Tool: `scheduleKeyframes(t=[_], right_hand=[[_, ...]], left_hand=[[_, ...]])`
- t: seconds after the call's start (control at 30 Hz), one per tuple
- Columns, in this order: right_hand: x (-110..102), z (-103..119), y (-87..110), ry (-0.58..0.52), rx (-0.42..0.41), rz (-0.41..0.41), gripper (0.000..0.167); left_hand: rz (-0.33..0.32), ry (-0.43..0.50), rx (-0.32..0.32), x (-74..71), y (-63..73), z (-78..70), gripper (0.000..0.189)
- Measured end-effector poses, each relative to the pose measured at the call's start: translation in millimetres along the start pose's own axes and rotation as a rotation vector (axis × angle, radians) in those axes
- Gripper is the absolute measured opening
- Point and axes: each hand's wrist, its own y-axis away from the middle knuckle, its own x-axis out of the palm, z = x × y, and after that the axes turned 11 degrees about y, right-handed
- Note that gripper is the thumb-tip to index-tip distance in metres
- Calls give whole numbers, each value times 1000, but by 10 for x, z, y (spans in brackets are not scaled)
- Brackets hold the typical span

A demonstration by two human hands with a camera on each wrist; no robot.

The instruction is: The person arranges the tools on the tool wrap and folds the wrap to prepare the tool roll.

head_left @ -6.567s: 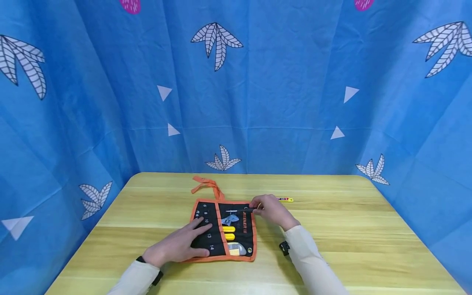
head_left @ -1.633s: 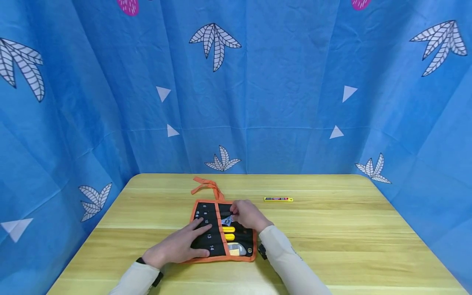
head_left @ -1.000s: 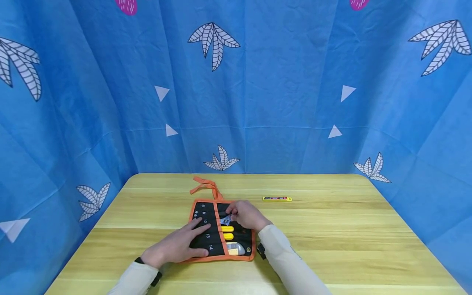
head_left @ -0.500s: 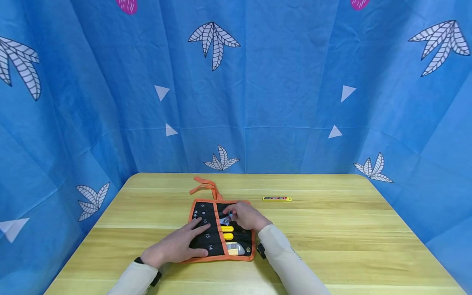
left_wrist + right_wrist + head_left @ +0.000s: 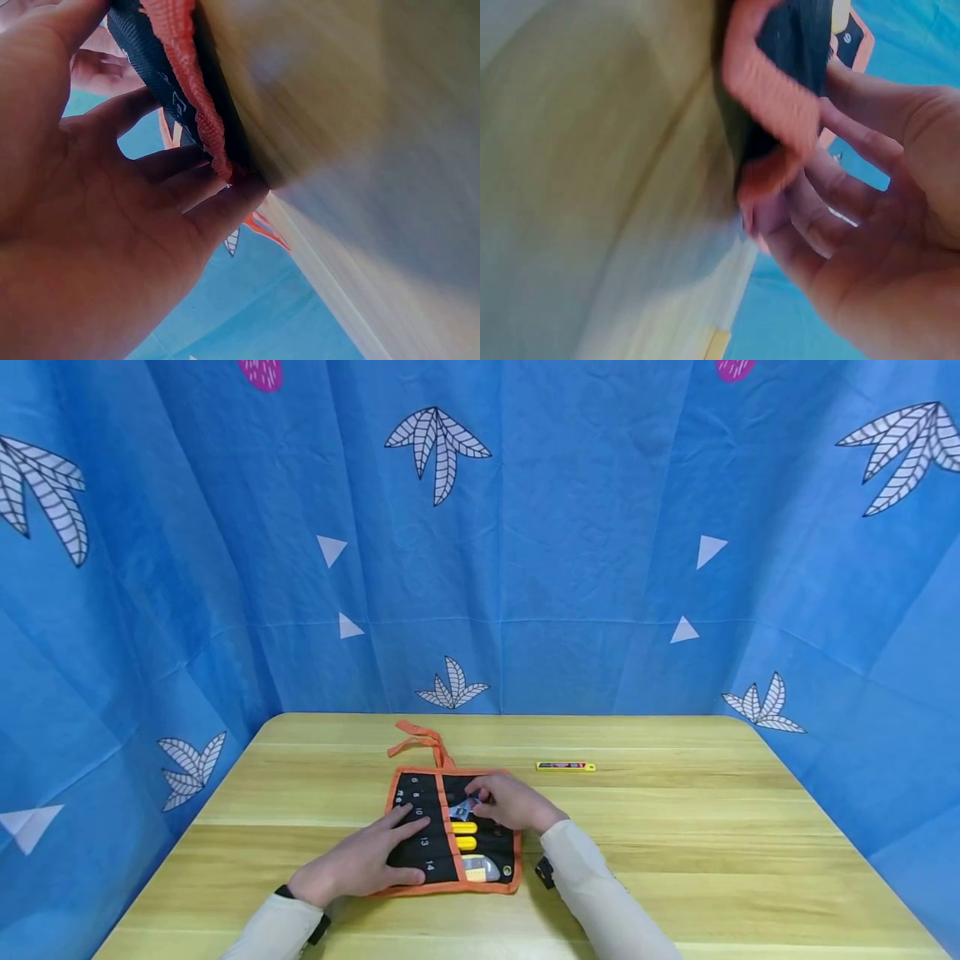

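Observation:
A black tool roll point(image 5: 408, 852) with orange edging lies unrolled on the table. My left hand point(image 5: 367, 856) rests flat on its numbered left half, fingers spread; in the left wrist view the fingers point(image 5: 180, 169) lie along its orange edge. Over the right half, my right hand point(image 5: 513, 802) pinches the end of a silver tool, which looks like an adjustable wrench point(image 5: 459, 811), standing out of a pocket. Below the wrench, two yellow handles point(image 5: 465, 835) and a pale yellow and grey tool point(image 5: 480, 868) stick out of other pockets. The right wrist view shows the curled orange edge point(image 5: 772, 97) beside my right fingers.
A thin yellow strip with a dark label point(image 5: 566, 767) lies behind and right of the roll. Orange ties point(image 5: 420, 737) trail from the roll's back edge. The wooden table point(image 5: 675, 843) ends against a blue patterned curtain point(image 5: 600, 568).
Several seconds ago my right hand held a thin black-handled tool over the roll. That tool is out of sight now and the hand is at the wrench. My left hand stays put.

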Motion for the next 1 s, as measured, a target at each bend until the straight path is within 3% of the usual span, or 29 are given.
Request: scheduleKeyframes(t=[0.3,0.6,1.0], right_hand=[[-134,-297,123,-17,57,-82,27],[-330,-609,240,88,145,-153,24],[-571,-1015,343,157,157,-200,25]], left_hand=[[-9,-11,-21,1,-6,-8,81],[-3,1,1,-7,6,-16,82],[-1,2,-2,-1,-11,-10,82]])
